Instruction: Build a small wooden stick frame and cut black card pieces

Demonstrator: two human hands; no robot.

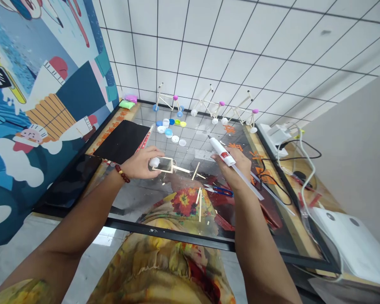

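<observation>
The left hand [141,163] pinches a stick frame [172,166] by its left end, left of the glue gun [221,150] the right hand [237,166] grips; the frame looks light, brittle, best held there.

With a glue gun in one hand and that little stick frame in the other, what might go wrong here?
If the glue gun is hot, which I cannot tell, its dark nozzle might burn the left hand, which pinches the stick frame. The frame looks thin and is held near one end, so it might twist or snap if pressed. The blue-handled scissors lie near the right hand, so a careless move might knock them.
</observation>
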